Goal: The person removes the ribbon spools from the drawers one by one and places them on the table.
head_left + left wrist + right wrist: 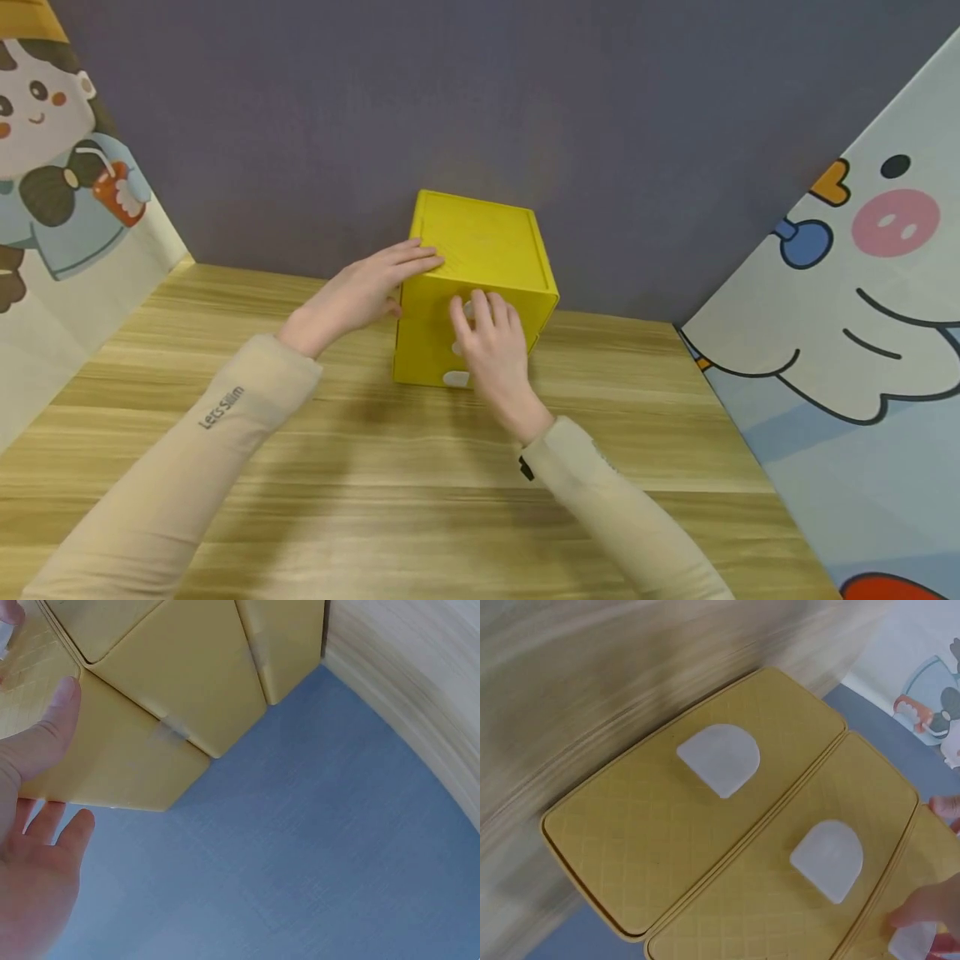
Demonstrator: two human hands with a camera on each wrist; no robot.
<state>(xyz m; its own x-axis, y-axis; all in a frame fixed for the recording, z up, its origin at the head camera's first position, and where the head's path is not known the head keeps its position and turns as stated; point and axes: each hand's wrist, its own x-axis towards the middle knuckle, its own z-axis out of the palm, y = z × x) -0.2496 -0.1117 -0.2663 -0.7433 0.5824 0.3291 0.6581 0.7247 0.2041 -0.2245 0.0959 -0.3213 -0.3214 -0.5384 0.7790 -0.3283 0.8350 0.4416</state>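
A small yellow drawer box [487, 237] stands on the wooden table against the dark wall. Its front has three stacked drawers, each with a white rounded handle. My left hand [352, 293] rests on the box's upper left edge, fingers laid straight over the top, thumb [56, 727] down by the front corner. At the top drawer, my right hand [495, 350] pinches the white handle [913, 942] between thumb and fingers. Below it show the middle handle [829, 859] and the bottom handle [720, 757]. All drawers look closed.
The wooden table [360, 500] spreads in front and to both sides of the box. A dark blue-grey wall [375, 108] rises right behind it. Printed cartoon panels stand at the left [45, 167] and right [847, 333].
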